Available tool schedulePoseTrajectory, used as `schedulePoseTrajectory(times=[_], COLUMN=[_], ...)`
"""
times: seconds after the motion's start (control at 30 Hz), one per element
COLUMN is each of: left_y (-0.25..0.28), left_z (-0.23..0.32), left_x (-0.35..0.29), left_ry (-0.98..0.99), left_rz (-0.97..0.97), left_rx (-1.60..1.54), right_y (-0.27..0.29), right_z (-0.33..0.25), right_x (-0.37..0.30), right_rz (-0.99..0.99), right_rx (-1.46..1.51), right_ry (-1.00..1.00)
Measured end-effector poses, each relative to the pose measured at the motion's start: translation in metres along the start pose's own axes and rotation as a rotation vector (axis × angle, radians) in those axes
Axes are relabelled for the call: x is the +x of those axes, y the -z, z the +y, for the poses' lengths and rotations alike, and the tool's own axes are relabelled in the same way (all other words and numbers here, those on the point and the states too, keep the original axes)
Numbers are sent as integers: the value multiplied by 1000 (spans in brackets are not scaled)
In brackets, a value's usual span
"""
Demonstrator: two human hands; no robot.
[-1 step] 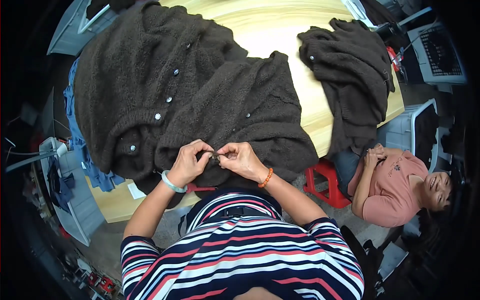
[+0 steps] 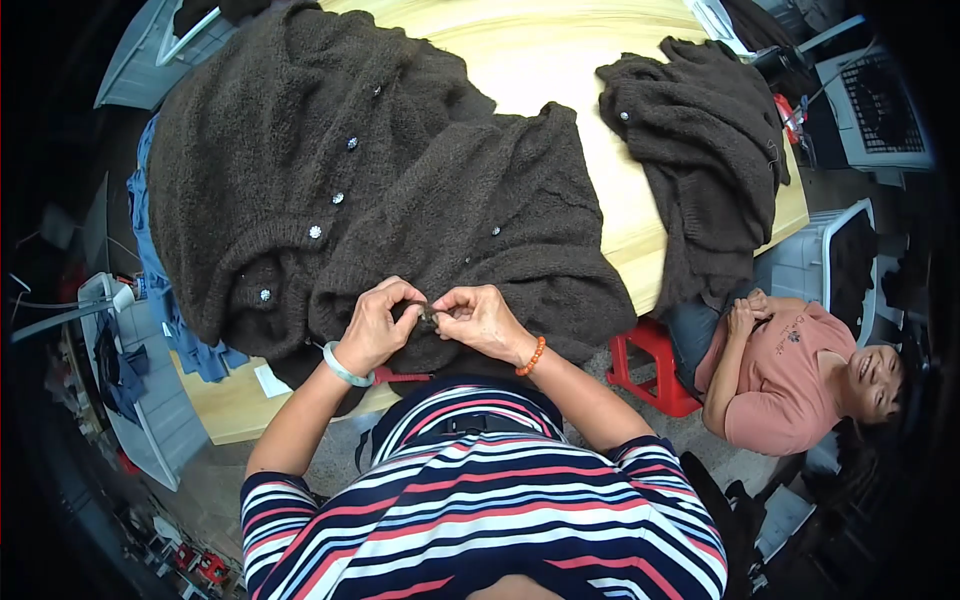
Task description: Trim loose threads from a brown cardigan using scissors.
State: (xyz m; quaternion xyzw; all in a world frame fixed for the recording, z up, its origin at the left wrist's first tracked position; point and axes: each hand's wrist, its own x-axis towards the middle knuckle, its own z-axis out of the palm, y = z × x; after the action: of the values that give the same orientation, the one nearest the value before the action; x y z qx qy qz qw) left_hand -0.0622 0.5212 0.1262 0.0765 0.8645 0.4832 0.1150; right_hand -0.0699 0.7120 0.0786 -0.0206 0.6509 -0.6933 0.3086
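Note:
A large dark brown knitted cardigan [image 2: 330,170] with small shiny buttons lies spread over a light wooden table [image 2: 540,60]. My left hand [image 2: 372,328], with a pale bangle on the wrist, pinches the cardigan's near hem. My right hand [image 2: 482,320], with an orange bead bracelet, pinches the same spot from the other side. The fingertips of both hands meet on a small bit of the knit at the table's near edge. What lies between the fingertips is too small to tell.
A second dark brown cardigan [image 2: 700,140] lies heaped on the table's right end. A person in a pink shirt [image 2: 790,385] sits low at the right beside a red stool [image 2: 650,368]. Blue cloth [image 2: 160,300] hangs off the table's left side. A grey crate [image 2: 870,100] stands far right.

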Motion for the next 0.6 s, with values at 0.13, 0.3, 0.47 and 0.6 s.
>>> schedulePoseTrajectory(times=[0.13,0.3,0.47,0.6], left_y=[-1,-8,-25,-32], left_z=[20,38,13,15], left_x=[-7,-28,-32,-33], left_ry=[-110,123,311,309], left_rz=[285,340,325,345], left_rx=[330,64,-285,-560], right_y=[-2,4,5,5], right_z=[-3,-3,-9,-10], right_x=[-4,-1,6,2], right_rz=[-91,-111,-146,-150], right_rx=[220,378,336,309], right_ry=[-111,-156,-110,-75])
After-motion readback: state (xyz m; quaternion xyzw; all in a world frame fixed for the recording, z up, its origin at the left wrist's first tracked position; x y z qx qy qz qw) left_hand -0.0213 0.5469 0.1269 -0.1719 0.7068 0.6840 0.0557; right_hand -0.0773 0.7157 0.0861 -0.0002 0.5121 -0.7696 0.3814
